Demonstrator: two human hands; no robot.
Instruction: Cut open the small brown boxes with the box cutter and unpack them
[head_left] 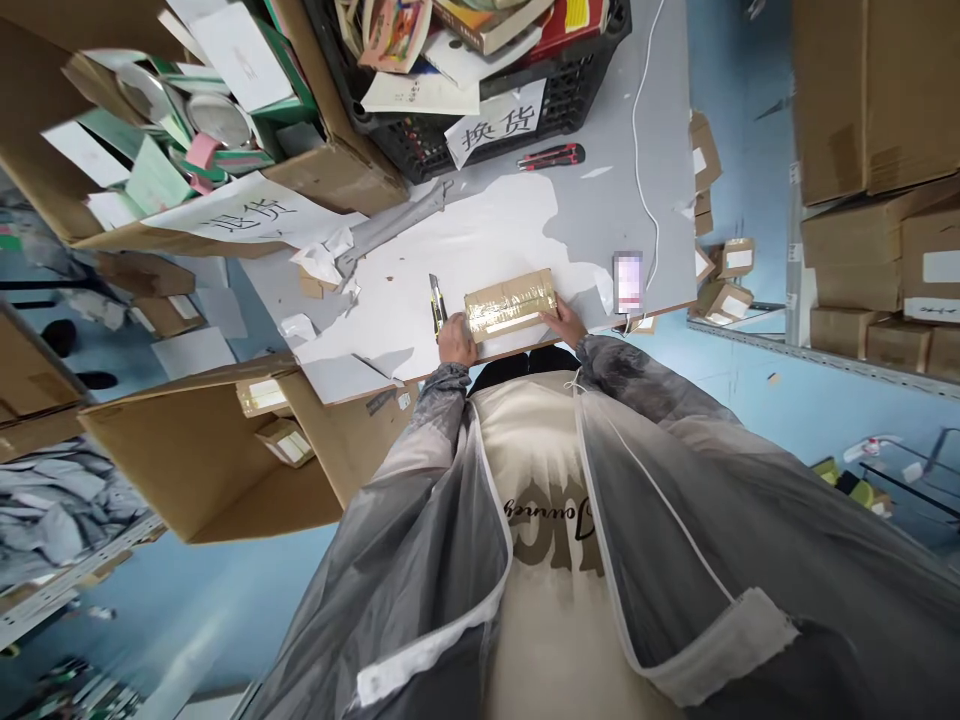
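A small brown cardboard box (511,304), wrapped in shiny clear tape, is at the front edge of the table between my two hands. My left hand (457,341) closes on its left end. At the opposite end, my right hand (564,323) grips the near right corner. Right beside my left hand is a yellow and black utility knife (436,303); its lower end meets the fingers, and I cannot tell whether they touch it. To the right of the box, a phone (628,282) with a lit screen lies on the table.
A black crate of books (495,130) and a large carton of returned items (300,170) stand at the table's back. A red and black utility knife (551,157) lies before the crate. An open carton (225,480) holds small boxes on the left. Stacked boxes (862,250) fill the right shelf.
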